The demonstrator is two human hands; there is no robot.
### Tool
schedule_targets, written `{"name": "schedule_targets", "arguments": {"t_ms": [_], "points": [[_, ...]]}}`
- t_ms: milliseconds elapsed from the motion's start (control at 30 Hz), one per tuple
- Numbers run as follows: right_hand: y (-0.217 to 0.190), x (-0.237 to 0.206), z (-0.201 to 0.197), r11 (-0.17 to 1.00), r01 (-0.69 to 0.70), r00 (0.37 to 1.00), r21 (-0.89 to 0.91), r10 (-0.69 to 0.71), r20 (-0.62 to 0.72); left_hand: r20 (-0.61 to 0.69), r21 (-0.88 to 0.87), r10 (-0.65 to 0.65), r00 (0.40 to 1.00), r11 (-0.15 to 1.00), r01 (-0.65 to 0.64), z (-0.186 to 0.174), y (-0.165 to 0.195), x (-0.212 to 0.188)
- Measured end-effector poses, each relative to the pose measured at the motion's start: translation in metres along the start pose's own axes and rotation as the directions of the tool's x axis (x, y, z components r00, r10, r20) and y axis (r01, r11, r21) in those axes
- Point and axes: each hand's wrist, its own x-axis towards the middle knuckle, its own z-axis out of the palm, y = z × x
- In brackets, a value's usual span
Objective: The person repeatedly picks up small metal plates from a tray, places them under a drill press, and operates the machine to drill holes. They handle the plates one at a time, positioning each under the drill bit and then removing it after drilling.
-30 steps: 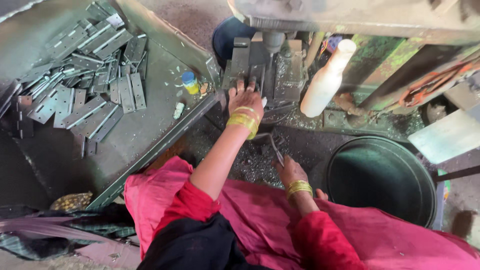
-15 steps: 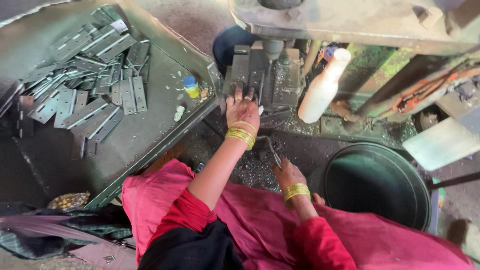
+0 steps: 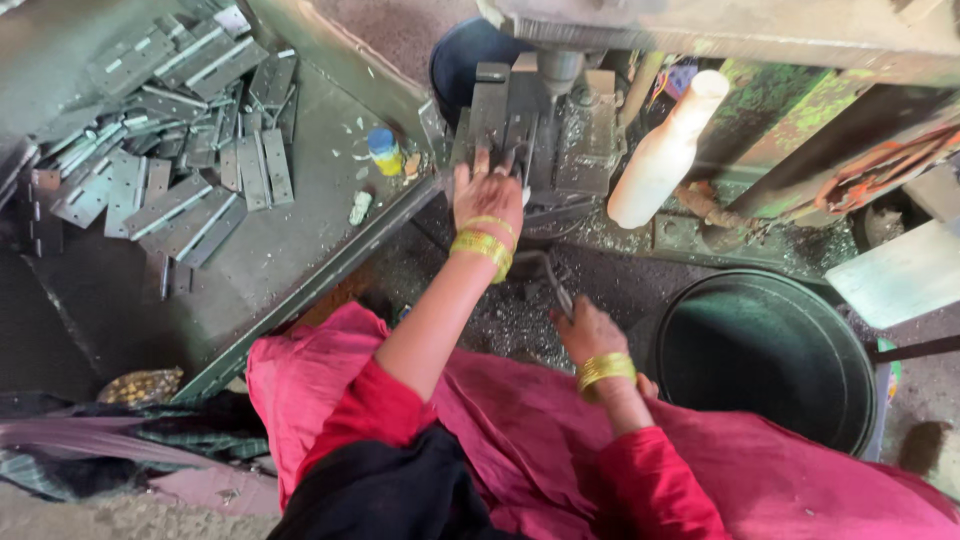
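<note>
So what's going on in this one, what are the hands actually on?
A person in a red garment sits at a small metal press. The left hand reaches forward with its fingers on a flat metal piece on the press bed, under the vertical shaft. The right hand sits lower, gripping a thin metal lever. A pile of grey hinges lies on the tray to the left, a white bottle leans beside the press, and a dark round tub stands at the right.

My left hand (image 3: 487,195) is resting on the press block (image 3: 520,135) far ahead. Hinge plates (image 3: 170,130) are lying on the tray (image 3: 300,250) left; a tub (image 3: 765,360) is sitting right, near my right hand (image 3: 590,330).
</note>
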Motion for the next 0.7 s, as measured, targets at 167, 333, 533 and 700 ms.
{"name": "schedule_targets", "arguments": {"t_ms": [167, 333, 533, 700], "points": [[-0.003, -0.009, 0.005, 0.999, 0.008, 1.000, 0.048, -0.008, 0.007, -0.190, 0.031, -0.019, 0.982, 0.999, 0.025, 0.002, 0.011, 0.018], [-0.005, -0.010, 0.014, 0.996, -0.047, 0.999, 0.073, 0.046, 0.008, -0.095, -0.090, 0.005, 0.995, 0.996, -0.013, -0.015, 0.008, 0.006], [-0.006, -0.005, -0.007, 0.998, -0.013, 0.999, 0.068, 0.009, 0.047, -0.055, -0.100, -0.046, 0.997, 0.994, 0.041, -0.016, 0.014, 0.036], [-0.012, -0.018, 0.001, 0.995, -0.003, 1.000, 0.100, 0.005, -0.017, -0.128, -0.016, -0.035, 0.991, 0.999, 0.033, -0.004, 0.017, 0.043]]}}
